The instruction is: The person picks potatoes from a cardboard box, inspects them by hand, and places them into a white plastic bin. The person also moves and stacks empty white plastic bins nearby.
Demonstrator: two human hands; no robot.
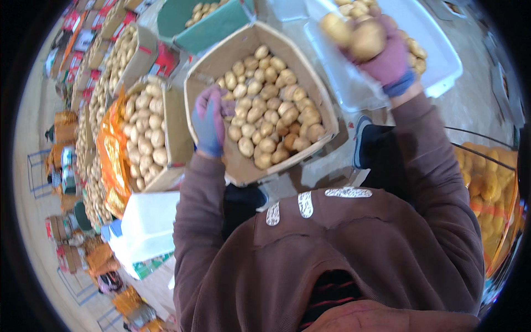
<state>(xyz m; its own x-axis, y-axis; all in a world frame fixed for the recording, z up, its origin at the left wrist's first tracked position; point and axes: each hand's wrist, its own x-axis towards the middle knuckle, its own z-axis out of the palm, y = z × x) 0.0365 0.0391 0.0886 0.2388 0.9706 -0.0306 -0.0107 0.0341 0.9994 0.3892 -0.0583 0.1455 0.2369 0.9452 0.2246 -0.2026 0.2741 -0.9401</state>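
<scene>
My left hand [209,118], in a purple and grey glove, is at the left wall of a cardboard box [309,56]. Its fingers curl beside the small potatoes [265,108] inside; whether they grip one I cannot tell. My right hand [383,58], gloved in purple, is raised over a whitish plastic tub [439,66]. At least two larger potatoes [367,40] are in its grasp, slightly blurred. More potatoes [417,56] lie in that tub, partly hidden behind the hand.
Left of the box stands a carton of larger potatoes [145,133] beside an orange mesh bag [113,153]. A green bin [215,31] is beyond. A white container [151,224] stands by my left arm. At right sits a netted sack of potatoes [483,174], with dark cords above it.
</scene>
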